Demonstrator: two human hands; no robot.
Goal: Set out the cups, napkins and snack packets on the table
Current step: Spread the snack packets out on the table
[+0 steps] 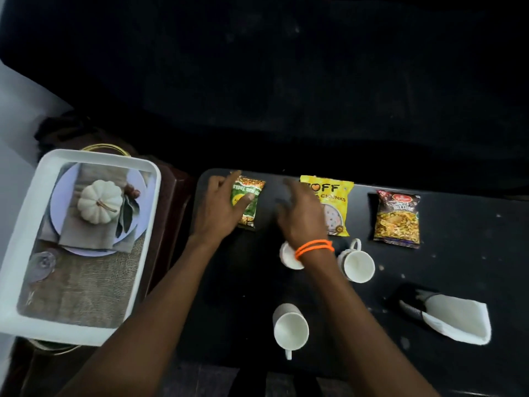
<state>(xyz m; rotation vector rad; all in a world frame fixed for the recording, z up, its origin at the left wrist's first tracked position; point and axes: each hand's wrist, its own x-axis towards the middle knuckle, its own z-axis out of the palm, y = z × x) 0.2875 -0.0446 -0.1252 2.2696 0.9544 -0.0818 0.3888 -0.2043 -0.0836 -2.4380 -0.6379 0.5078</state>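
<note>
The left hand (221, 207) grips a green foil snack packet (248, 203) at the black table's (458, 282) upper left, thumb across its front. The right hand (300, 216), fingers spread and empty, hovers beside a yellow snack packet (336, 202). Right of that lies a dark red packet (398, 219). Below stand three white ceramic cups (290, 329) and a folded white napkin (461, 319).

The black table (458, 282) holds three snack packets in a row at the back: green (248, 206), yellow (336, 207), dark (398, 219). Nearer than the yellow packet stand three white cups (357, 265), (290, 330), (287, 256). A white napkin (458, 319) lies right of them.
</note>
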